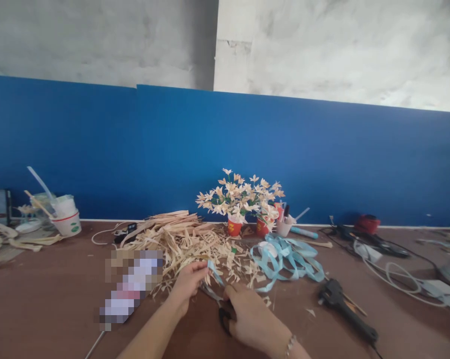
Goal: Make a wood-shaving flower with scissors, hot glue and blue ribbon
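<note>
My left hand is closed, its thumb and fingers pinching one end of a short light-blue ribbon piece. Just to its right, my right hand is wrapped round the black handles of a pair of scissors. The metal blades point up and left, below the ribbon piece and close to my left fingertips. Behind my hands lies a wide heap of pale dried strips. A loose tangle of light-blue ribbon rests on the table to the right of the heap.
Two red cups hold pale flowers by the blue partition. A black tool with a cord lies right on the brown table. A blurred phone-like object is at left, beyond it a white cup. Cables run at far right.
</note>
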A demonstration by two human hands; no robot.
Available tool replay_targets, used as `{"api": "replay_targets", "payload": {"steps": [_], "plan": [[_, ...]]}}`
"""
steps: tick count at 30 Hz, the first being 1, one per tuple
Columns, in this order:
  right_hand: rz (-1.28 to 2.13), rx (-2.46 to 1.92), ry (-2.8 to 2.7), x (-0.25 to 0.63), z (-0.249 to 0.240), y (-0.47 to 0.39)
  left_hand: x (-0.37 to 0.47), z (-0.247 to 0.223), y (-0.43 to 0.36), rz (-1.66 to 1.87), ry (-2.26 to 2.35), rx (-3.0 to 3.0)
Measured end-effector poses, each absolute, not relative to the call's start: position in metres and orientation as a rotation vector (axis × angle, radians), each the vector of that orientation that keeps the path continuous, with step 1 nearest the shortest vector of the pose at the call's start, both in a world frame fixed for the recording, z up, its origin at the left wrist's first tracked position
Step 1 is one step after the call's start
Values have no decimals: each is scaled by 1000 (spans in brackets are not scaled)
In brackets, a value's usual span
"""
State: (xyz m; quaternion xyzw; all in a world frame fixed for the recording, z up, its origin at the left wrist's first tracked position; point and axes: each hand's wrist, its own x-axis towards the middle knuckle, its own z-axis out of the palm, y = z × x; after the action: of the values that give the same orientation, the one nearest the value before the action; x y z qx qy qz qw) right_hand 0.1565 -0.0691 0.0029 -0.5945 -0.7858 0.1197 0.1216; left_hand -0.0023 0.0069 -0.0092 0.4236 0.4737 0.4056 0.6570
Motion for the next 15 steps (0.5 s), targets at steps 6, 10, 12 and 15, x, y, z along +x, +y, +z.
{"api": "replay_targets", "payload": {"steps": [6, 10, 12, 15], "plan": [[202, -1942, -2327, 149, 4, -68, -5, -5, 10, 917, 1059, 1011], [432, -1776, -2205, 166, 1, -60, -10, -9, 14, 915, 1019, 996], [636, -1686, -2107, 178, -5, -55, -13, -11, 16, 920, 972, 953], [907, -1624, -1983, 192, -14, -47, -16, -10, 16, 937, 882, 870]]}}
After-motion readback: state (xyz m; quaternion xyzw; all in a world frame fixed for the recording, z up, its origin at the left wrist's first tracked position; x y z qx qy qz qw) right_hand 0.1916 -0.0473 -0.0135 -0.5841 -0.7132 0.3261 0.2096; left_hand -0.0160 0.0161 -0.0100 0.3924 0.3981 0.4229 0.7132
